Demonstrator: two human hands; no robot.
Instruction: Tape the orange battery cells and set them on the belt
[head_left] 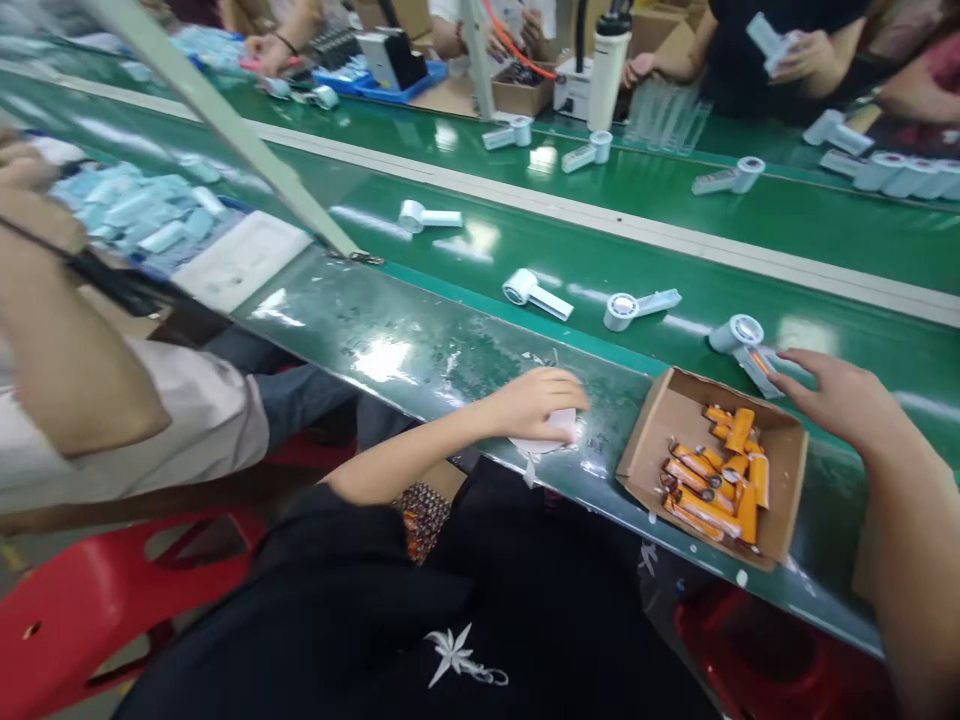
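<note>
My left hand (pixel 541 402) is curled over a piece of white paper (pixel 556 428) at the near edge of the bench, its fingertips bent down around it. Over the belt, my right hand (pixel 844 395) has thumb and fingers apart, with the tips beside the handle of a light-blue handheld fan (pixel 739 333). An orange battery (pixel 760 362) shows inside that fan's open handle. Between my hands stands a cardboard box (pixel 637 440) holding several orange batteries (pixel 739 430) with wires.
More handheld fans lie along the green belt (pixel 480 265), including one fan (pixel 621 310) left of the box. A slanted metal post (pixel 247 150) rises at left. There, a co-worker's arm (pixel 75 330) is near a pile of light-blue parts (pixel 142 210). Other people work across the belt.
</note>
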